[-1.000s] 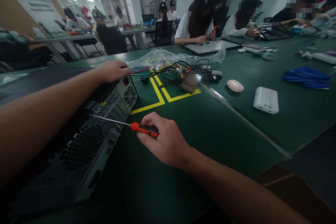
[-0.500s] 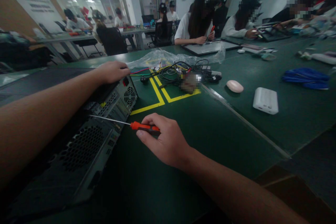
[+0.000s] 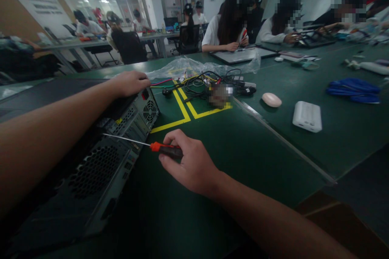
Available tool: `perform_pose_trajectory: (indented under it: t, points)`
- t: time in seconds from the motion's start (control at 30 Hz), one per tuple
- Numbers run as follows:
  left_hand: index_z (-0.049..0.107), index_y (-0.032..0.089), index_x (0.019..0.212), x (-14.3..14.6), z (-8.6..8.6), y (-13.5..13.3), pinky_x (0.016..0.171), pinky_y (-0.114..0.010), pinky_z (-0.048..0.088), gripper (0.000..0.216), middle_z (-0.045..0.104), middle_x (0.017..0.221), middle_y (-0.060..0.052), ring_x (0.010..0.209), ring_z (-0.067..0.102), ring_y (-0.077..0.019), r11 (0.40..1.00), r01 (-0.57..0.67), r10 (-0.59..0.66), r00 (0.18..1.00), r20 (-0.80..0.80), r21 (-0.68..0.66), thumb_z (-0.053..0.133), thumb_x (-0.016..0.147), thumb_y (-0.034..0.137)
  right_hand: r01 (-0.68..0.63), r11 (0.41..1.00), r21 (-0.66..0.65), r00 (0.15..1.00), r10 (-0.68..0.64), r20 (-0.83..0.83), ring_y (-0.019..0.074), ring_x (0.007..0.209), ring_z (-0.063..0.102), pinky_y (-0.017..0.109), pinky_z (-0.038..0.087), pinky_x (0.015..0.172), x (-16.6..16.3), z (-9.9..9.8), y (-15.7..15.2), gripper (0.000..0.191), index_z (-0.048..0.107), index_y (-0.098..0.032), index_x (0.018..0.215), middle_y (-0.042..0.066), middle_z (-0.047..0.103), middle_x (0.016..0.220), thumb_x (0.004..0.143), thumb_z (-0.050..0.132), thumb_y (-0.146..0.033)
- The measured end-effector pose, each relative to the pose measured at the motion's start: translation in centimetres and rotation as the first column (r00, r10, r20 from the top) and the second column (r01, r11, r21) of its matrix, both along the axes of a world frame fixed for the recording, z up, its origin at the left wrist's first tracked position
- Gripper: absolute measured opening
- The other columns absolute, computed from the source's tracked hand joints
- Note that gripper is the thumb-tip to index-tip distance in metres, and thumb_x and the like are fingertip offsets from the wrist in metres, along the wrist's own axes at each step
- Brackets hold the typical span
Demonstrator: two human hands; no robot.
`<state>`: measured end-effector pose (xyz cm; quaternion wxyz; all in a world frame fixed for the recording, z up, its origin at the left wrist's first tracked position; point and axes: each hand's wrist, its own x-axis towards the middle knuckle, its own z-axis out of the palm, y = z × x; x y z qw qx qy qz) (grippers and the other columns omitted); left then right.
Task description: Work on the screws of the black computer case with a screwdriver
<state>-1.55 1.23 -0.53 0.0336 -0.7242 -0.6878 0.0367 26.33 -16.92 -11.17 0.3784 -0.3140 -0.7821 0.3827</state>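
Note:
A black desktop computer case [image 3: 121,186] lies on its side at the left, its grey rear panel with vent holes and ports facing me. My left hand [image 3: 130,83] lies flat over the top of the case near its far rear corner, its thumb hidden. A screwdriver [image 3: 155,147] with an orange and black handle is in my right hand [image 3: 191,162], fingers and thumb wrapped round the grip. Its long thin shaft points left, and the tip meets the rear panel below the upper edge. Whether it sits in a screw I cannot tell.
Tangled cables [image 3: 197,85] and clear plastic film [image 3: 182,64] lie beyond the case. On the right are a pink oval object [image 3: 272,100], a white box-shaped device [image 3: 307,116] and a blue bundle [image 3: 352,90]. Yellow tape [image 3: 172,124] marks the green table. Co-workers sit opposite.
The screwdriver handle has turned in my right hand, with more black now showing, and it has shifted very slightly left. My left hand and the case have stayed put.

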Motion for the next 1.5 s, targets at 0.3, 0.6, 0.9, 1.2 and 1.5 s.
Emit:
perform_pose_trajectory:
  t: [0.3,0.6,0.9,1.2,1.5]
  points:
    - [0.082,0.014,0.151,-1.8,-1.2,1.4,0.123,-0.048,0.054,0.076,0.082,0.153,-0.019,0.133,0.074,-0.0388,0.998,0.034,-0.036,0.998,0.044,0.044,0.035,0.111,0.058,-0.002,1.000,0.007,1.000,0.002,0.021,0.0180,0.072,0.061,0.033,0.044,0.073,0.1,0.1,0.1,0.013,0.065,-0.028,0.111,-0.001,0.078,0.094,0.103,0.074,-0.033]
    - [0.087,0.024,0.153,-1.3,-0.9,1.3,0.123,-0.054,0.056,0.079,0.086,0.143,-0.016,0.138,0.075,-0.0468,0.998,-0.013,0.006,0.994,0.109,0.062,0.045,0.098,0.062,0.002,1.000,0.009,1.000,-0.002,0.024,0.0177,0.073,0.062,0.033,0.045,0.074,0.1,0.0,0.1,0.013,0.066,-0.028,0.111,0.000,0.080,0.096,0.104,0.074,-0.034]
    - [0.084,0.015,0.151,-1.5,-1.0,1.3,0.121,-0.047,0.055,0.081,0.083,0.151,-0.019,0.138,0.074,-0.0415,0.999,0.010,-0.014,0.997,0.078,0.046,0.039,0.104,0.063,-0.003,1.000,0.004,1.000,0.003,0.015,0.0182,0.074,0.063,0.033,0.044,0.074,0.1,0.0,0.1,0.013,0.066,-0.028,0.111,0.000,0.080,0.097,0.104,0.074,-0.034]
    - [0.082,0.010,0.152,-1.7,-1.2,1.4,0.121,-0.047,0.055,0.084,0.081,0.152,-0.021,0.134,0.074,-0.0389,0.998,0.041,-0.043,0.998,0.052,0.039,0.034,0.108,0.062,0.002,1.000,0.010,1.000,-0.003,0.017,0.0190,0.076,0.065,0.033,0.045,0.074,0.1,-0.1,0.0,0.013,0.067,-0.028,0.112,0.000,0.081,0.097,0.104,0.075,-0.035]
    - [0.088,0.024,0.151,-0.9,-0.7,0.9,0.123,-0.055,0.057,0.080,0.087,0.141,-0.017,0.138,0.076,-0.0468,0.998,-0.005,-0.003,0.991,0.135,0.058,0.046,0.096,0.063,0.006,1.000,0.012,1.000,-0.006,0.015,0.0188,0.076,0.065,0.033,0.045,0.075,0.0,0.0,0.1,0.013,0.067,-0.028,0.111,0.001,0.081,0.099,0.104,0.075,-0.035]
